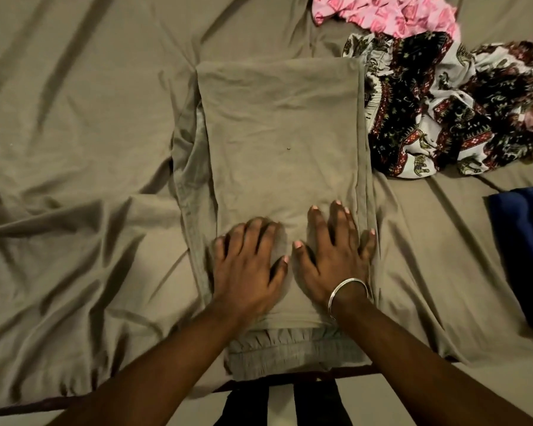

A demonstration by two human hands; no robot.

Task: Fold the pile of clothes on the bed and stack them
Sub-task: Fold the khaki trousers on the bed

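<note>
An olive-grey garment (pixel 283 142), folded into a long rectangle, lies in the middle of the bed with its gathered waistband (pixel 290 348) at the near edge. My left hand (pixel 246 269) and my right hand (pixel 336 256) lie flat side by side on its near half, fingers spread and pressing the cloth. A silver bangle sits on my right wrist. Unfolded clothes lie at the back right: a black, white and red patterned piece (pixel 443 112) and a pink printed piece (pixel 388 13).
A dark blue folded item (pixel 523 247) lies at the right edge of the bed. The wrinkled olive bedsheet (pixel 74 149) covers the whole left side. The bed's near edge runs just below the waistband.
</note>
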